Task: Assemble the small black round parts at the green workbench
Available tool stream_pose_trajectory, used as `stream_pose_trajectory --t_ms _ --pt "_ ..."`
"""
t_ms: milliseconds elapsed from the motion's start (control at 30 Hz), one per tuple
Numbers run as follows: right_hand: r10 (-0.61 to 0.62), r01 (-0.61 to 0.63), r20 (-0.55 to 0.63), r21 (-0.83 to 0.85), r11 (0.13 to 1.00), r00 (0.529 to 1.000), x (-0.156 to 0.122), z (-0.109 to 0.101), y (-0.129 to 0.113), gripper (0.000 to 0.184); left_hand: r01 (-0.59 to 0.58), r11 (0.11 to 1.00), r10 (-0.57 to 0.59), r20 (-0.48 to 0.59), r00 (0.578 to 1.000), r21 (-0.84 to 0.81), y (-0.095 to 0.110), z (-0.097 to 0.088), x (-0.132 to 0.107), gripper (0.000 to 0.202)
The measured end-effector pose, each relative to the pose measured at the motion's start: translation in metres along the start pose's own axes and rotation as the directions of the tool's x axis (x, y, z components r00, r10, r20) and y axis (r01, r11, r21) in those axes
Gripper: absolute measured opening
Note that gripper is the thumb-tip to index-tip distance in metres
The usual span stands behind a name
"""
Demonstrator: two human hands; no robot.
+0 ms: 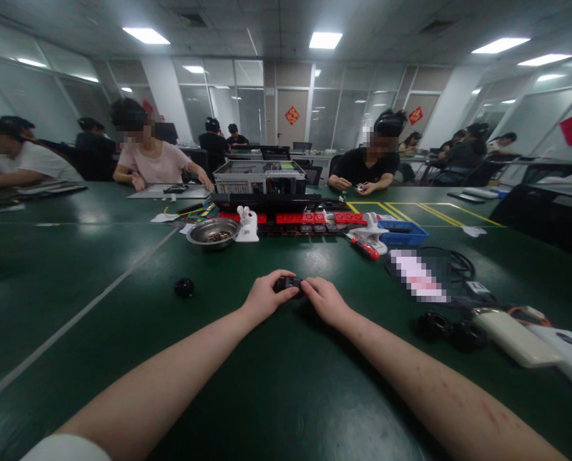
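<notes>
Between my two hands, above the middle of the green table (228, 397), is a small dark grey or black block-shaped part (290, 283); its exact kind is too small to make out. My left hand (267, 296) is closed around its left side, thumb along the near face. The fingertips of my right hand (323, 298) pinch its right end. A black round ring-like piece (184, 287) lies on the table to the left of my hands. Two similar black round pieces (452, 328) lie to the right, past my right forearm.
Ahead stand a metal bowl (213, 234) with small parts, a white clamp stand (246, 225), a red screwdriver (365, 248), a blue tray (404, 233) and an open computer case (261, 178). Cables and a cream power bank-like box (516, 337) lie right. Two people sit across the table.
</notes>
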State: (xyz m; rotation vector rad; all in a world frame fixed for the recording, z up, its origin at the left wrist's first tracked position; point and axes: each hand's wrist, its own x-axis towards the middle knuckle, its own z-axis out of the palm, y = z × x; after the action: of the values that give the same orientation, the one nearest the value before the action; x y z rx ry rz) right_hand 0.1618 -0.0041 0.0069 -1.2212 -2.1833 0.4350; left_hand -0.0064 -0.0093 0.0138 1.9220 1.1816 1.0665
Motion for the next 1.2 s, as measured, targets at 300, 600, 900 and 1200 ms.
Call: stream_pose_trajectory --t_ms 300,600,900,1200 --pt "-0.090 0.088 -0.052 -0.050 0.995 0.995 -0.004 -0.003 -0.007 0.034 0.206 0.929 -0.188 0.088 0.978 -0.307 -0.015 0.006 0.009 0.040" --pt "0.019 -0.013 -0.069 0.084 0.996 0.997 -0.004 -0.004 -0.007 0.035 0.176 0.937 -0.172 0.040 0.984 -0.303 -0.009 0.006 0.006 0.038" --pt "0.076 -0.077 0.010 0.144 0.987 0.997 -0.001 -0.002 -0.006 0.034 0.036 0.997 -0.039 -0.041 0.998 -0.071 -0.003 0.001 0.001 0.037" --pt "-0.045 0.045 -0.051 0.006 0.999 0.998 -0.004 -0.003 -0.007 0.035 0.258 0.866 -0.239 0.097 0.966 -0.428 -0.015 0.009 0.009 0.039"
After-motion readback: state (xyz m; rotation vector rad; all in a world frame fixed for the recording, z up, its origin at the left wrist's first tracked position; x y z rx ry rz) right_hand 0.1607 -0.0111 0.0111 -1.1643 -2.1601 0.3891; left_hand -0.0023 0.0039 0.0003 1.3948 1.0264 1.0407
